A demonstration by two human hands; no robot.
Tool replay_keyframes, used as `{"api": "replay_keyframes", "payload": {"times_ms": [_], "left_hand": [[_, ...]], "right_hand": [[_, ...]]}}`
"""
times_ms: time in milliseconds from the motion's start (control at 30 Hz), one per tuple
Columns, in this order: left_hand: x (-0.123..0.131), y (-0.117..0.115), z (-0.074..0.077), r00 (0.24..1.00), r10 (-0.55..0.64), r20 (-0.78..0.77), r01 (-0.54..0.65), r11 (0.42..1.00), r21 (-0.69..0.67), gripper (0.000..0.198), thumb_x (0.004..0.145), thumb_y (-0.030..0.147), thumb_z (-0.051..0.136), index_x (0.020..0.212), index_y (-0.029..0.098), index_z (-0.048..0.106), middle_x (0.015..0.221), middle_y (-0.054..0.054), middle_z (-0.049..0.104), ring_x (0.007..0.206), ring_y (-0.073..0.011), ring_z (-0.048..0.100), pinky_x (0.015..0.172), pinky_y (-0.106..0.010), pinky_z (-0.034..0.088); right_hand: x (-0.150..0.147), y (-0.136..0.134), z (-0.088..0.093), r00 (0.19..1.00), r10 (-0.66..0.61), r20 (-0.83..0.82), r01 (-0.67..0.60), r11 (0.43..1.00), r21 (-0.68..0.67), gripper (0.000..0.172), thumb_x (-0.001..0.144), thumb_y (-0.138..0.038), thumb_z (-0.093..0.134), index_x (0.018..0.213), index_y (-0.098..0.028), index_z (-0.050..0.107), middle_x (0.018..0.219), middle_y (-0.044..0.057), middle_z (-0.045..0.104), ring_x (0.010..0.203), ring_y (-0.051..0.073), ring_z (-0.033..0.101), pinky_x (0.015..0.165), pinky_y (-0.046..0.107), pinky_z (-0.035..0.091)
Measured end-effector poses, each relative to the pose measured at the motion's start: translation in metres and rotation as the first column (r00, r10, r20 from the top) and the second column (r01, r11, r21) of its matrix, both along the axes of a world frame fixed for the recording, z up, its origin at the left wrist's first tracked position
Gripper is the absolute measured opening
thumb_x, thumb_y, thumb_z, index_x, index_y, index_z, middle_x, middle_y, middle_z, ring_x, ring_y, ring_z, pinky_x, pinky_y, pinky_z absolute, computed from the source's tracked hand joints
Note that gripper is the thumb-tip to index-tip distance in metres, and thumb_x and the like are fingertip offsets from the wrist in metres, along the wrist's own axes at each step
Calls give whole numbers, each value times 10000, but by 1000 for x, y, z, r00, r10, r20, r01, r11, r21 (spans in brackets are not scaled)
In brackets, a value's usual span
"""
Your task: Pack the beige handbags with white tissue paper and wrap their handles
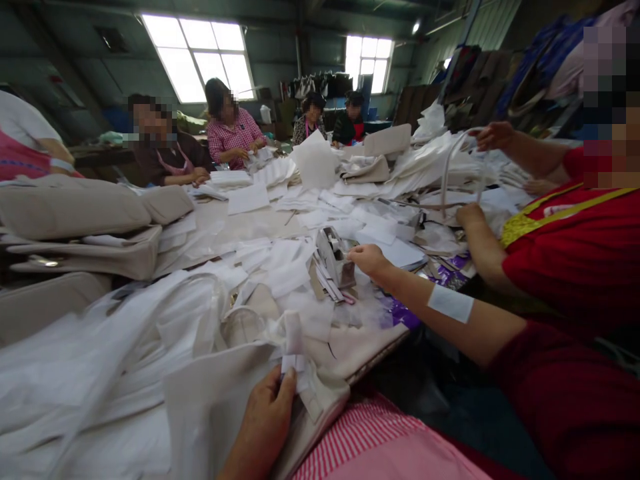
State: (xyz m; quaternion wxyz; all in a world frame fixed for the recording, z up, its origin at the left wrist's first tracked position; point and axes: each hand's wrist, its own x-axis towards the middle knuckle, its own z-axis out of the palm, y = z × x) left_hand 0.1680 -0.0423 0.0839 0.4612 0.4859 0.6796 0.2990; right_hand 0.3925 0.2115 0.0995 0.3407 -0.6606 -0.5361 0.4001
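Observation:
Low in the middle of the head view, my left hand (267, 408) pinches a white wrapping strip (293, 363) around part of a beige handbag (220, 387). The handbag lies at the table's near edge, and its handle (245, 319) rises behind that hand. Further ahead, my right hand (371, 260) reaches to a grey tape dispenser (334, 257), thumb and finger closed together at its front edge. Whether tape is between those fingertips is too small to make out. Paper strips and a pink-handled tool (349, 298) lie beside the dispenser.
White wrapping sheets (280, 263) cover much of the table. Stacked beige handbags (75, 210) stand at the left. Close on the right, a co-worker in red (565, 247) holds a pale strap (444, 177). Several other people sit along the far side.

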Motion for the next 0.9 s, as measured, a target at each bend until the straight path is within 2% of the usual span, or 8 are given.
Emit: {"api": "replay_keyframes", "payload": {"times_ms": [200,367,467,567,633,767,833,900], "left_hand": [[0,1,1,1000,-5,27,5,1000,-10,440,900,491,433,1062,167,683,1049,-85,739,958,-271,658,859,-327,488],[3,0,7,1000,19,13,-19,1000,-8,412,902,456,430,1033,163,688,1026,-91,737,955,-271,650,843,-328,471],[6,-3,8,999,39,-28,-39,999,21,387,902,420,423,968,151,693,938,-91,734,887,-261,644,789,-326,459],[7,-4,6,996,56,-70,-54,998,28,361,901,381,420,895,135,684,832,-82,712,792,-235,624,717,-314,439],[8,-4,3,994,63,-89,-61,998,32,345,901,361,419,873,134,678,807,-78,700,755,-217,608,690,-304,425],[10,-4,0,991,82,-107,-75,995,67,317,907,334,421,877,138,668,812,-74,694,753,-198,600,700,-297,419],[11,-6,-1,991,86,-107,-76,993,90,309,911,336,426,867,143,663,810,-69,693,751,-191,602,702,-293,421],[11,-8,-2,991,93,-100,-80,990,120,306,915,345,431,856,150,659,806,-65,693,743,-185,603,697,-288,422]], "right_hand": [[5,-37,-16,998,4,-67,-7,999,-48,119,783,-211,548,733,-130,620,643,27,665,392,57,416,368,195,266],[10,-32,-31,1000,27,4,-27,997,-72,106,731,-172,560,643,-131,602,515,-10,585,380,61,380,382,207,253],[15,-32,-34,990,105,98,-95,991,-94,114,665,-123,588,553,-128,606,387,-39,470,380,74,355,409,228,236],[10,-49,-24,959,247,138,-235,967,-96,94,670,-162,622,588,-126,650,439,-22,538,417,80,380,436,231,261],[-3,-72,-11,880,468,85,-464,884,-60,126,721,-250,633,715,-142,696,565,-9,634,463,83,426,465,220,304],[-46,-125,13,543,839,-34,-840,543,-10,192,788,-307,608,704,-162,703,628,0,672,559,102,530,560,215,393],[-65,-143,15,510,860,-35,-860,509,-38,204,791,-291,603,661,-163,693,596,-5,660,557,103,542,565,212,398],[-78,-153,12,552,833,28,-828,552,-101,207,783,-280,610,631,-163,687,555,-11,644,507,95,512,517,210,365]]}}
